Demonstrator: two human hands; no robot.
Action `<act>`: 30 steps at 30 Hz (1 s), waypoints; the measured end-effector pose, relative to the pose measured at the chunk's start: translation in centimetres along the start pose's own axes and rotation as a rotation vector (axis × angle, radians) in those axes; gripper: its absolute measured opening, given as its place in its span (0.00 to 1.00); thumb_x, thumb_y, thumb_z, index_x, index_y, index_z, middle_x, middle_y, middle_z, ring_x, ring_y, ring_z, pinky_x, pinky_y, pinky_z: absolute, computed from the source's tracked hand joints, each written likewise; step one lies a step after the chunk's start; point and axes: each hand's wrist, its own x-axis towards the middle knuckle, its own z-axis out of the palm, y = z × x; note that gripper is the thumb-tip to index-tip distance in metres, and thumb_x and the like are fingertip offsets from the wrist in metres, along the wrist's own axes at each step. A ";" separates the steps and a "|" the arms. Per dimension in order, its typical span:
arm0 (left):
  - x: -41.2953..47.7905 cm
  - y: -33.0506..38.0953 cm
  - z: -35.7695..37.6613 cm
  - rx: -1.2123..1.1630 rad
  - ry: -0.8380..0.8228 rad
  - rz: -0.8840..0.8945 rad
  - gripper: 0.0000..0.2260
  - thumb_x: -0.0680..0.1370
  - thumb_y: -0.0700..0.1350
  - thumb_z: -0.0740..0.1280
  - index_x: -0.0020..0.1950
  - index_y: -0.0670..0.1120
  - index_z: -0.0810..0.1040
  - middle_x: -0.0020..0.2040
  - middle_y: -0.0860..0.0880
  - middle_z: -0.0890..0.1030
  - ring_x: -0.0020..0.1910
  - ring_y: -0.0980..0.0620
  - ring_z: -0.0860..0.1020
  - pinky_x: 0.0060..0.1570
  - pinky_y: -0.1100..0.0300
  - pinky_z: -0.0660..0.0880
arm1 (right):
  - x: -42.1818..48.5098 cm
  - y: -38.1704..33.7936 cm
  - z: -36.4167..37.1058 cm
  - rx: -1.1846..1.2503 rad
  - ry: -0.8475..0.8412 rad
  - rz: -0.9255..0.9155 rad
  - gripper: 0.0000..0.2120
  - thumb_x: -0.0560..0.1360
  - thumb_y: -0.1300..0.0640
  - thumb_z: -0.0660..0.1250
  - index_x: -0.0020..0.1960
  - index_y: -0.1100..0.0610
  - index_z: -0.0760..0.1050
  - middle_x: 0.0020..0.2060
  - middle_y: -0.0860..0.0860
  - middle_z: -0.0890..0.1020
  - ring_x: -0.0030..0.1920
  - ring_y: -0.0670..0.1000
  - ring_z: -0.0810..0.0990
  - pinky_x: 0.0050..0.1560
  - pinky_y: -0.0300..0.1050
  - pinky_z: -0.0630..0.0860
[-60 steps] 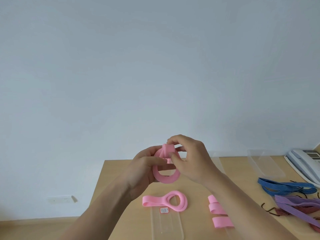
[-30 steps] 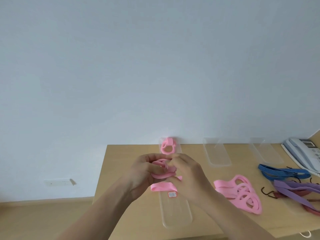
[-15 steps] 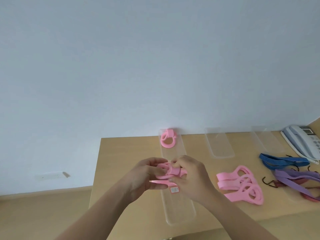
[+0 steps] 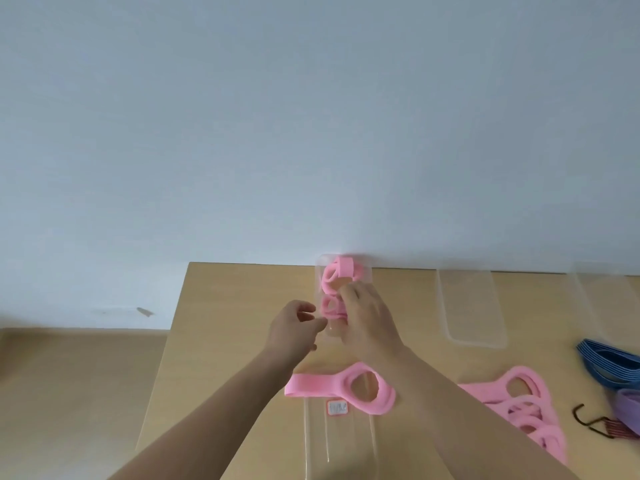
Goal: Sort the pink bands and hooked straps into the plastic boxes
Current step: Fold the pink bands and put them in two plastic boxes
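— Pale blue wall [image 4: 311,116] fills most of the view, and below it sits a light wooden counter [image 4: 225,306]. What's on the left side?

— Bare counter, then the left hand [image 4: 294,329] hanging just left of a long clear plastic box [image 4: 313,441]. Its grip is loosely curled and grasps nothing.

— And the box itself?

— It runs from the near edge up to the wall. At its far end lies one knotted pink band [image 4: 341,275]. Just in front of that, a second knotted band [image 4: 330,306] sits in the box under the right hand [image 4: 363,320], whose fingertips rest on it. I cannot tell whether that grip is pinching the band or merely touching it.

— Anything nearer?

— A looped pink band [image 4: 346,388] lies flat across the box rim, under the right forearm, next to a small label [image 4: 337,407] on the box.

— Further right?

— A second clear box [image 4: 467,306] lies empty-looking against the wall, and a third box [image 4: 606,306] is cut off by the frame edge. Between them and the near edge is a heap of pink bands [image 4: 530,410]. At the far right are a blue strap bundle [image 4: 609,365], a purple strap [image 4: 628,407] and a dark metal hook [image 4: 585,424] on a reddish strap, all lying on the counter outside the boxes.
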 end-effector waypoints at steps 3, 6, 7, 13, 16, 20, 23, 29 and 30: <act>0.9 -0.5 0.8 -0.060 0.069 -0.055 0.13 0.80 0.42 0.71 0.64 0.48 0.76 0.56 0.48 0.80 0.48 0.49 0.82 0.46 0.52 0.85 | 0.8 1.0 0.8 -0.038 0.008 -0.062 0.24 0.54 0.66 0.80 0.48 0.61 0.77 0.41 0.54 0.80 0.40 0.55 0.78 0.39 0.43 0.76; 1.4 -1.1 1.0 -0.102 0.086 -0.069 0.11 0.80 0.38 0.70 0.62 0.45 0.78 0.53 0.46 0.81 0.46 0.48 0.83 0.39 0.58 0.83 | 1.0 1.6 0.9 -0.119 0.050 -0.163 0.16 0.56 0.63 0.74 0.43 0.62 0.76 0.36 0.55 0.77 0.35 0.56 0.76 0.34 0.46 0.77; 1.5 -1.2 1.0 -0.119 0.087 -0.069 0.11 0.80 0.37 0.69 0.61 0.44 0.78 0.52 0.45 0.82 0.44 0.48 0.83 0.39 0.58 0.83 | 0.9 1.8 0.9 -0.123 0.047 -0.180 0.15 0.57 0.62 0.73 0.43 0.62 0.76 0.36 0.55 0.77 0.35 0.57 0.76 0.34 0.47 0.78; 1.3 -1.3 1.1 -0.205 0.088 -0.060 0.09 0.79 0.33 0.68 0.57 0.42 0.80 0.47 0.43 0.81 0.38 0.48 0.82 0.40 0.54 0.85 | 1.4 2.1 1.4 -0.051 -0.081 -0.027 0.22 0.61 0.68 0.72 0.55 0.65 0.76 0.48 0.60 0.79 0.47 0.61 0.79 0.46 0.53 0.80; 1.3 -1.1 0.9 -0.207 0.094 -0.048 0.08 0.79 0.33 0.69 0.56 0.41 0.80 0.47 0.42 0.81 0.38 0.48 0.82 0.42 0.52 0.86 | 1.5 2.3 1.5 -0.135 -0.086 -0.004 0.28 0.60 0.63 0.78 0.58 0.63 0.76 0.52 0.58 0.78 0.53 0.59 0.77 0.51 0.49 0.79; 1.4 -0.9 0.8 -0.207 0.095 -0.033 0.08 0.79 0.33 0.70 0.56 0.41 0.79 0.47 0.41 0.81 0.39 0.47 0.82 0.44 0.50 0.85 | 1.2 2.3 1.2 -0.207 -0.154 0.049 0.40 0.61 0.49 0.79 0.69 0.59 0.70 0.57 0.57 0.73 0.60 0.57 0.69 0.57 0.46 0.74; 1.2 -0.8 0.8 -0.197 0.108 -0.021 0.07 0.79 0.33 0.70 0.55 0.42 0.80 0.48 0.40 0.82 0.41 0.47 0.82 0.44 0.50 0.86 | 1.2 2.2 0.7 -0.097 -0.188 0.091 0.40 0.65 0.47 0.78 0.72 0.55 0.68 0.61 0.56 0.71 0.61 0.57 0.67 0.59 0.46 0.72; 0.1 -1.9 0.8 0.005 0.185 0.077 0.07 0.79 0.39 0.72 0.57 0.46 0.81 0.52 0.47 0.84 0.44 0.48 0.83 0.48 0.49 0.84 | -2.1 2.4 -0.7 0.081 0.152 0.151 0.13 0.71 0.58 0.75 0.55 0.58 0.79 0.50 0.54 0.78 0.50 0.57 0.74 0.48 0.49 0.74; -0.3 -2.5 0.7 0.084 0.201 0.119 0.08 0.79 0.40 0.72 0.57 0.47 0.82 0.51 0.50 0.84 0.46 0.48 0.83 0.50 0.49 0.83 | -3.3 2.5 -0.6 0.085 0.215 0.159 0.10 0.71 0.60 0.75 0.51 0.59 0.80 0.46 0.54 0.79 0.47 0.57 0.74 0.46 0.48 0.73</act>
